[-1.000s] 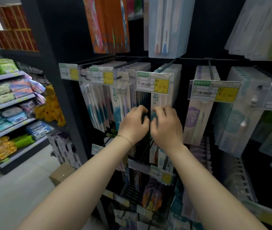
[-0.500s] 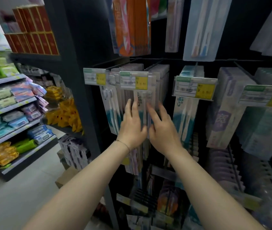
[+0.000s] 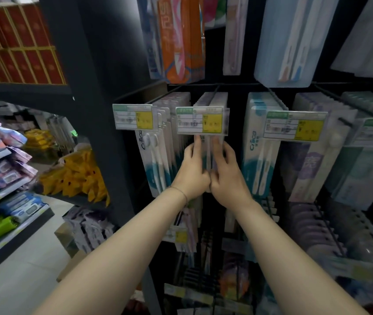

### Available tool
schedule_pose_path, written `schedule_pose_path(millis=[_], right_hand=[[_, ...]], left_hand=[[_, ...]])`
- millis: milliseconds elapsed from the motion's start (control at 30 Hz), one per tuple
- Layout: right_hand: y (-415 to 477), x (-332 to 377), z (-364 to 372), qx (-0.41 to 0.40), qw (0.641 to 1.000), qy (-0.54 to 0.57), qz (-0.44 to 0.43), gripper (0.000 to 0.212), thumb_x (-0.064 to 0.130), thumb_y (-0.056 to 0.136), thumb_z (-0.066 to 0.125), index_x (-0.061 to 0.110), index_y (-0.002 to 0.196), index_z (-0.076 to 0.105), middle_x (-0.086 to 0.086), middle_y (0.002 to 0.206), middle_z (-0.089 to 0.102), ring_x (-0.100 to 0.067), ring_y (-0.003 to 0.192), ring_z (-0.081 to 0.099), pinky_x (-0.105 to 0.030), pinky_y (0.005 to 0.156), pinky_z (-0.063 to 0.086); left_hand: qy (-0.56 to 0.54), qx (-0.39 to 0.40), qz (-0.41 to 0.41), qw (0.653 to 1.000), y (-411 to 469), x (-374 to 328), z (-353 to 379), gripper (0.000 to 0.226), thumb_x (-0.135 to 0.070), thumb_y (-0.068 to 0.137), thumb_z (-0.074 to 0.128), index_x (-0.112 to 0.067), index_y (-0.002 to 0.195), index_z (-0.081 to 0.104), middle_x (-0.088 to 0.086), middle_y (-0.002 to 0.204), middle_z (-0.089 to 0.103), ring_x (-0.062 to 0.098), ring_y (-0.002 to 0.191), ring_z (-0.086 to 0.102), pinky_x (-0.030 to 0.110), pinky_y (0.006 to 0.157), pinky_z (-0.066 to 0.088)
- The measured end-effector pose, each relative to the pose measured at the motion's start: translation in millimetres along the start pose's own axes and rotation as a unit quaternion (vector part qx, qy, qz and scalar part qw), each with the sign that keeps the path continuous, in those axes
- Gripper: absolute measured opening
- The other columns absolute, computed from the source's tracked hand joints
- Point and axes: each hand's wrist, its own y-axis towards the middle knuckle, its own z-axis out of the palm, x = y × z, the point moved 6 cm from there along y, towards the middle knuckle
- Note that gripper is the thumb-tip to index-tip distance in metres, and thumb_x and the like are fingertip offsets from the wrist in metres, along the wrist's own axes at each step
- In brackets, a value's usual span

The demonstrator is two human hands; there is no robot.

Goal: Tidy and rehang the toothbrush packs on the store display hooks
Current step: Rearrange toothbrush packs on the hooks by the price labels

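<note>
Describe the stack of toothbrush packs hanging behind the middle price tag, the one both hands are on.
The toothbrush packs are flat, pale and plastic-looking. They hang upright one behind another, packed close. A white and yellow price tag covers the upper front of the stack. The left hand and right hand lie side by side on the front pack, fingers straight and pointing up towards the tag. Any print is too blurred to read.

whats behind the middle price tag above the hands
A row of toothbrush packs hangs behind the middle price tag, their tops showing above it. The left hand and right hand touch the packs below it. The tag hides how they hang.
</note>
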Motion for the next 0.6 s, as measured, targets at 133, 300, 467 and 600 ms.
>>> schedule_pose_path(millis=[133,300,467,600], right_hand=[[-0.9,1.5,-7.0,-0.005,1.0,-0.017,0.0,0.078,0.01,0.095,0.044,0.041,0.15,-0.002,-0.005,0.16,0.004,-0.027,0.141,0.026,-0.044,0.106,0.04],[-11.9,-2.8,-17.9,-0.045,0.998,-0.034,0.015,0.062,0.01,0.091,0.051,0.026,0.147,0.031,-0.011,0.156,0.019,-0.028,0.141,0.026,-0.041,0.103,0.04],[-36.7,-8.4,-26.4,-0.059,0.989,-0.135,0.013,0.04,0.012,0.089,0.054,0.007,0.129,0.054,-0.013,0.13,0.051,-0.03,0.121,0.047,-0.045,0.098,0.044],[-71.1,-6.3,-28.5,-0.077,0.98,-0.185,0.004,0.033,0.019,0.088,0.053,0.009,0.118,0.06,-0.009,0.106,0.059,-0.03,0.101,0.056,-0.044,0.084,0.049]], left_hand=[[-0.023,0.006,0.006,1.0,2.6,0.5,1.8,0.086,-0.002,0.092,0.046,-0.023,0.153,-0.011,0.003,0.157,0.008,0.018,0.14,0.025,0.002,0.084,0.023],[-0.009,-0.06,0.035,0.998,-13.1,0.6,-3.2,0.074,-0.008,0.09,0.053,-0.011,0.152,0.013,0.007,0.153,0.019,0.019,0.141,0.025,0.019,0.109,0.018],[0.072,-0.064,0.093,0.991,-40.5,4.0,2.3,0.045,-0.014,0.089,0.053,-0.01,0.133,0.044,0.006,0.13,0.044,0.022,0.123,0.043,0.041,0.105,0.04],[0.113,-0.027,0.145,0.983,-73.0,7.7,21.8,0.031,-0.021,0.091,0.052,-0.015,0.121,0.052,0.002,0.115,0.055,0.02,0.111,0.052,0.042,0.092,0.047]])
